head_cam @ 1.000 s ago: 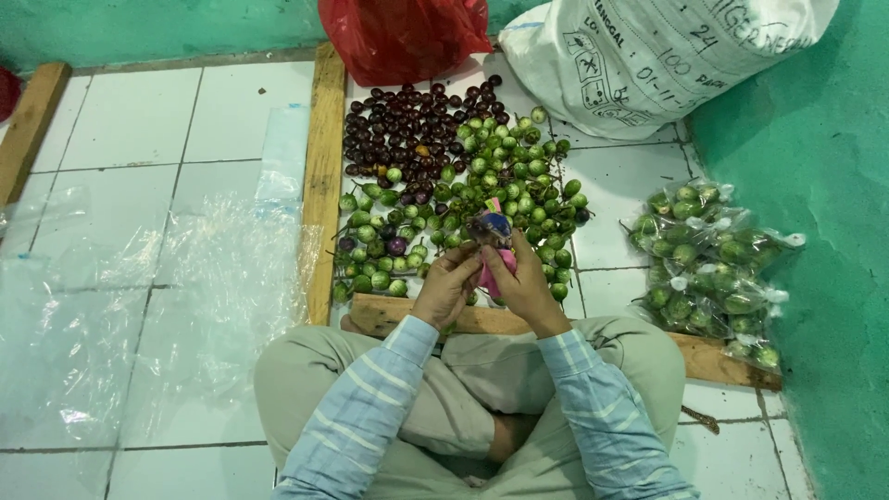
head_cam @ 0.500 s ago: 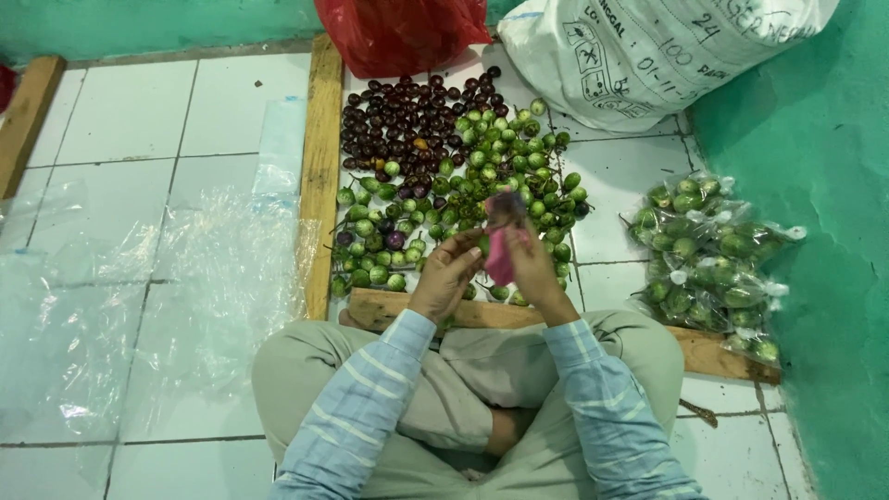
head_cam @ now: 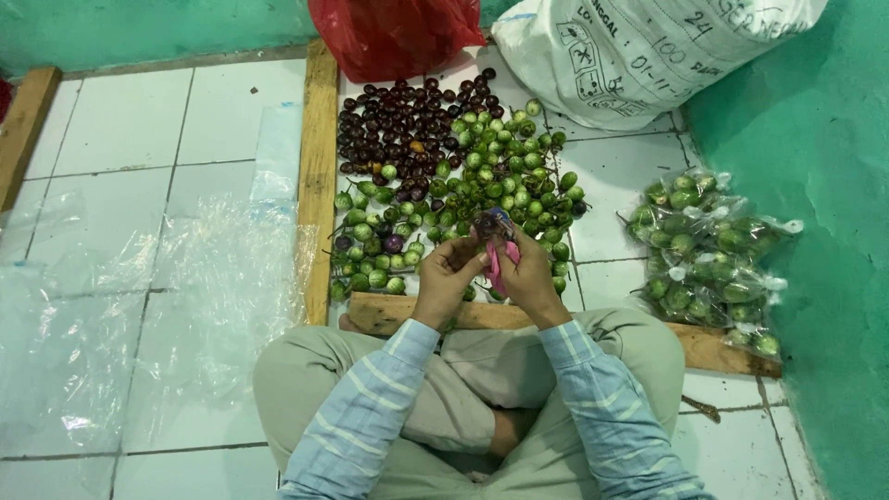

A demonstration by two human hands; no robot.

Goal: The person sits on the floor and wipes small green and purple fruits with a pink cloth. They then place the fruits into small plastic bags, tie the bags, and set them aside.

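Both hands sit slightly nearer than a second ago. Left hand (head_cam: 447, 276) and right hand (head_cam: 530, 278) are closed together on a small pink bag (head_cam: 500, 259), just near of the green fruit pile (head_cam: 482, 185). Risk: loose grip spills contents onto the floor.

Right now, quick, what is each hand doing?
Left hand: closed, fingers pinching the pink thing from its side.
Right hand: closed on the same pink thing, with a small dark item at the fingertips.
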